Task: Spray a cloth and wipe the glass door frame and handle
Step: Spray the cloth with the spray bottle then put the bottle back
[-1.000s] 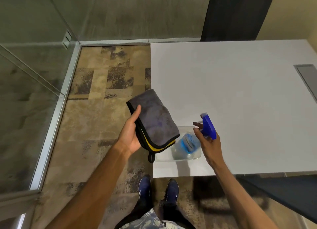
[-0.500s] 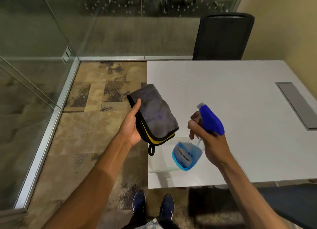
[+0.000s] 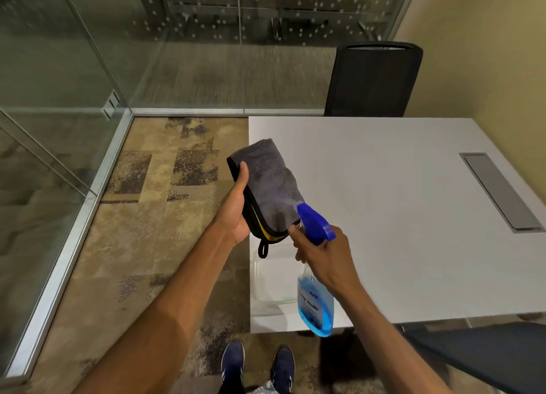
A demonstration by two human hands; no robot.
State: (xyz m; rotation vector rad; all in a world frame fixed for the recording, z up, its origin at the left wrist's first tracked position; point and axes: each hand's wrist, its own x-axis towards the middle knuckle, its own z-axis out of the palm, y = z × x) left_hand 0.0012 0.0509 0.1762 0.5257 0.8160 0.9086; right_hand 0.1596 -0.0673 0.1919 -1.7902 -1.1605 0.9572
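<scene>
My left hand (image 3: 235, 213) holds a folded grey cloth (image 3: 270, 183) with black edging and a yellow underside, its face turned up over the table's left edge. My right hand (image 3: 325, 256) grips a clear spray bottle (image 3: 315, 308) of blue liquid by the neck. Its blue nozzle (image 3: 313, 222) points at the cloth from a few centimetres away, with my index finger at the trigger. A darker spot shows on the cloth near the nozzle. The glass wall (image 3: 44, 127) with its metal floor frame (image 3: 76, 225) runs along the left. No door handle is in sight.
A white table (image 3: 399, 216) lies ahead and to the right, with a grey cable hatch (image 3: 499, 191). A clear plastic tray (image 3: 270, 278) sits at the table's near left corner. A black chair (image 3: 373, 78) stands behind the table. Another dark seat (image 3: 484, 355) is at lower right.
My right hand lifted the spray bottle off the table and brought its nozzle up close to the cloth. The camera tilted upward, showing more of the glass wall and chair.
</scene>
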